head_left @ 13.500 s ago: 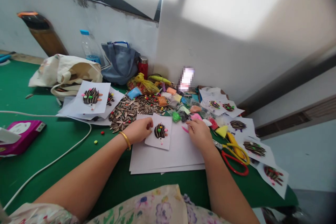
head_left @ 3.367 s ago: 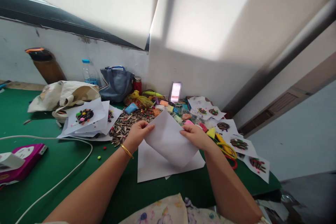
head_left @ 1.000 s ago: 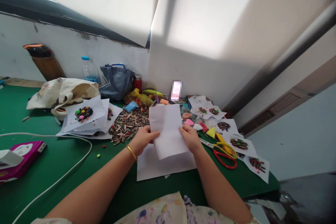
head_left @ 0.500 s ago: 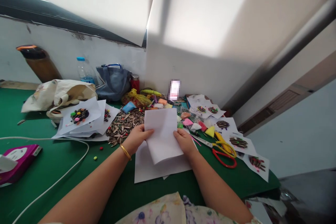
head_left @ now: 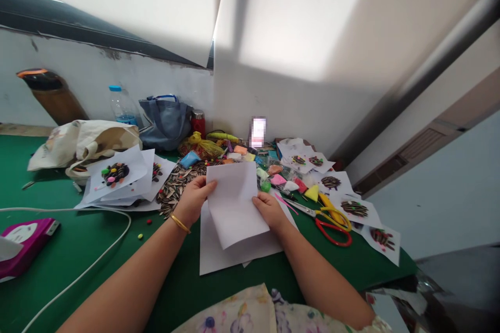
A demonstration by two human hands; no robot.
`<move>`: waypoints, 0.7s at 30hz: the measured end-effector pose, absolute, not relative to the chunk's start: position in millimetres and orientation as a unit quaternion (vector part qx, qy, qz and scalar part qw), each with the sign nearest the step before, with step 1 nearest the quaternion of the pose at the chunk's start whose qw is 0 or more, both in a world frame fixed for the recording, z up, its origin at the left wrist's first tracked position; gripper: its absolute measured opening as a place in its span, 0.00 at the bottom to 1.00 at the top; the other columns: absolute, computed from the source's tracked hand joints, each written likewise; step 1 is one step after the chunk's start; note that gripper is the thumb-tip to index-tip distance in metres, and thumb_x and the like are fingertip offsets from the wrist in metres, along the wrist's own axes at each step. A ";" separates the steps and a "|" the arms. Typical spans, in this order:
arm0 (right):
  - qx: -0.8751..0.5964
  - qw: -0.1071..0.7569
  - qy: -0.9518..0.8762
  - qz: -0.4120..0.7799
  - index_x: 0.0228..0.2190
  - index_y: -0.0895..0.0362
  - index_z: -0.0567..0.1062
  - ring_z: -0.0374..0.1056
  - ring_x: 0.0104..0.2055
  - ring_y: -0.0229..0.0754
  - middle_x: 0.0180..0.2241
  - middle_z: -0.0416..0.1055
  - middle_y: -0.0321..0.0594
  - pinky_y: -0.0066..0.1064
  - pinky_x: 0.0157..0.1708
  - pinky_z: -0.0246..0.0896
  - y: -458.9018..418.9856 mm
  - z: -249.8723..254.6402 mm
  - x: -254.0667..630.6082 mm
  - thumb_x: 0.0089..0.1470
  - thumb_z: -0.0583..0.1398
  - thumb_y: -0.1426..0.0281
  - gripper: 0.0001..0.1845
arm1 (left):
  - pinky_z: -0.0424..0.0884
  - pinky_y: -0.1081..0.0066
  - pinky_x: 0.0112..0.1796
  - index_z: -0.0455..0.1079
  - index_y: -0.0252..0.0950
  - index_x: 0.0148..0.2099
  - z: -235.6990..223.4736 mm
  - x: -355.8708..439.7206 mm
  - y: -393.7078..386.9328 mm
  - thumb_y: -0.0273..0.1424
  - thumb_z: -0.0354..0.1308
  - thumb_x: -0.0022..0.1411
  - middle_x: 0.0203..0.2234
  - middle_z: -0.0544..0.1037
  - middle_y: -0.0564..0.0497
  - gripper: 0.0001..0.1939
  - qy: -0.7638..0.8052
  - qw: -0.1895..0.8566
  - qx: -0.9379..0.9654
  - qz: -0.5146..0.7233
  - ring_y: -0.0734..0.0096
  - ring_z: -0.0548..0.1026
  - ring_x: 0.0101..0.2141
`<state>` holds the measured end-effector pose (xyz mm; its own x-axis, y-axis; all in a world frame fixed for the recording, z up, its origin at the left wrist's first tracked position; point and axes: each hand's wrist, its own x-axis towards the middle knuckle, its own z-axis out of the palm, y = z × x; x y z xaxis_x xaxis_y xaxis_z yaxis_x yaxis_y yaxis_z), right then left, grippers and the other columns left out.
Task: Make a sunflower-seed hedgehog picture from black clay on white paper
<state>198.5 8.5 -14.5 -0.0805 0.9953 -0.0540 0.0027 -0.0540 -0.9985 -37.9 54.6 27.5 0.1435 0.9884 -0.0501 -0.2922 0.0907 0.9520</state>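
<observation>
Left hand (head_left: 190,201) and right hand (head_left: 269,212) gripped a folded white paper sheet (head_left: 234,208).
Fingers closed on its sides, just above a white paper stack (head_left: 219,257); red-handled scissors (head_left: 332,231) lay right.

- Bright, pale light spreads across the upper wall (head_left: 300,15), ending in a soft, slanted shadow edge
- The white paper sheet (head_left: 234,208) looks evenly lit and sharp
- Wide-lens distortion bends lines towards the frame edges (strongest on the right)
- The floor (head_left: 457,286) at lower right is dim and blurred
</observation>
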 end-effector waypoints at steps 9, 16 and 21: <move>-0.499 0.447 -0.508 0.541 0.34 0.55 0.76 0.63 0.24 0.36 0.26 0.71 0.33 0.27 0.25 0.58 9.4 -16.1 196.3 0.48 0.61 0.53 0.19 | 0.62 0.76 0.24 0.71 0.35 0.34 23.4 -40.6 64.0 0.39 0.69 0.43 0.21 0.72 0.57 0.18 0.426 0.552 0.398 0.596 0.78 0.67 0.21; -0.496 0.441 -0.517 0.541 0.33 0.56 0.75 0.63 0.23 0.36 0.25 0.70 0.32 0.27 0.23 0.57 7.9 -15.0 195.7 0.49 0.61 0.54 0.18 | 0.58 0.78 0.21 0.66 0.36 0.29 26.7 -44.0 66.1 0.41 0.66 0.47 0.17 0.66 0.60 0.16 0.433 0.525 0.369 0.633 0.81 0.62 0.18; -0.501 0.439 -0.515 0.540 0.31 0.55 0.75 0.63 0.24 0.36 0.25 0.70 0.32 0.27 0.24 0.57 6.3 -9.9 195.2 0.49 0.61 0.55 0.16 | 0.63 0.76 0.24 0.70 0.37 0.38 28.5 -46.5 66.9 0.49 0.64 0.48 0.22 0.72 0.57 0.22 0.413 0.572 0.368 0.605 0.77 0.69 0.22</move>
